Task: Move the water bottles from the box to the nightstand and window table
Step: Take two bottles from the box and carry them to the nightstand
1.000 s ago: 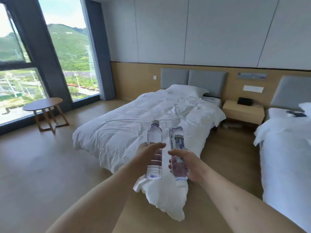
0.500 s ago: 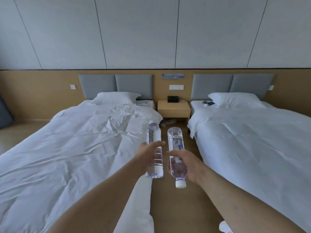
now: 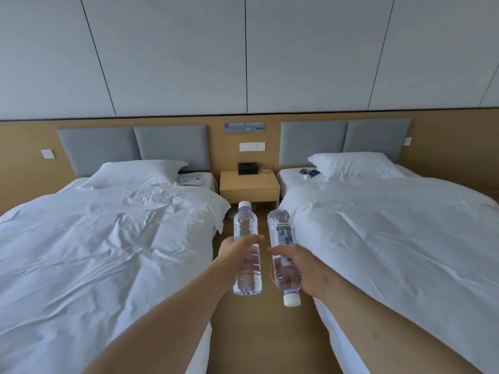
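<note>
My left hand (image 3: 235, 259) grips a clear water bottle (image 3: 246, 233) upright, its white cap pointing up. A second water bottle (image 3: 282, 233), upside down with its white cap at the bottom, is held in my right hand (image 3: 302, 268). Both bottles hang side by side over the aisle between two beds. Straight ahead at the end of the aisle, against the wall, stands the light wooden nightstand (image 3: 249, 186). The box and the window table are out of view.
The left bed (image 3: 108, 238) and the right bed (image 3: 391, 233), both in white linen, flank a narrow wooden floor aisle (image 3: 264, 341). On the nightstand sit a black tissue box (image 3: 247, 168) and a glass dish (image 3: 266, 170). Small dark items (image 3: 310, 172) lie on the right bed.
The view swung right from the window side to face the aisle, then came closer to the nightstand. Both hands kept their bottles, held the same way.
</note>
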`<action>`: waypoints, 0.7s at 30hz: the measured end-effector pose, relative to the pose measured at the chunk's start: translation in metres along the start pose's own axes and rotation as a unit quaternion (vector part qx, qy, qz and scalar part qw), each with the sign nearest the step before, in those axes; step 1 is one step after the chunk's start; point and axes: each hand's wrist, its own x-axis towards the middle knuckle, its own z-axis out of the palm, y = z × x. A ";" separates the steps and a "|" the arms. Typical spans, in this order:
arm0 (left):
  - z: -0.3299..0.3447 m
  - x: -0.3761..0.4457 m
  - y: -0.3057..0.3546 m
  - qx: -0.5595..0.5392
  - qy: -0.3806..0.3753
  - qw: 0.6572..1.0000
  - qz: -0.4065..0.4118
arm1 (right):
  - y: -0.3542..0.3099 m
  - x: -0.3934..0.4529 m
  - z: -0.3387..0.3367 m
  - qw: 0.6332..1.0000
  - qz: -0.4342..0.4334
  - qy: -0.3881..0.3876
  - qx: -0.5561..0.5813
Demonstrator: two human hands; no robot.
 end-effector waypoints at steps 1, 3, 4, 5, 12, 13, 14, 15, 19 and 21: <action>0.006 0.019 0.009 0.002 0.002 1.000 -0.002 | -0.014 0.018 -0.007 1.000 -0.003 0.004 -0.003; 0.016 0.054 0.028 0.001 0.011 1.000 -0.006 | -0.039 0.053 -0.017 1.000 -0.004 0.005 -0.002; 0.019 0.070 0.037 0.003 0.017 1.000 -0.007 | -0.051 0.070 -0.021 1.000 -0.002 0.002 -0.001; 0.023 0.087 0.046 0.006 0.022 1.000 -0.007 | -0.062 0.086 -0.023 1.000 -0.001 0.000 -0.002; 0.030 0.201 0.088 0.022 0.018 0.999 -0.017 | -0.114 0.196 -0.032 1.000 0.000 0.002 0.004; 0.030 0.220 0.092 0.022 0.014 0.999 -0.019 | -0.121 0.212 -0.033 1.000 0.002 0.001 0.003; 0.028 0.240 0.095 0.026 0.014 0.999 -0.019 | -0.128 0.230 -0.035 1.000 0.005 0.001 0.001; 0.027 0.261 0.099 0.027 0.013 0.999 -0.018 | -0.136 0.248 -0.036 1.000 0.007 0.002 0.001; 0.020 0.350 0.118 0.022 -0.001 1.000 -0.009 | -0.171 0.324 -0.035 1.000 0.001 0.017 -0.004; 0.018 0.387 0.132 0.014 -0.017 1.000 -0.013 | -0.188 0.356 -0.031 1.000 0.000 0.022 -0.003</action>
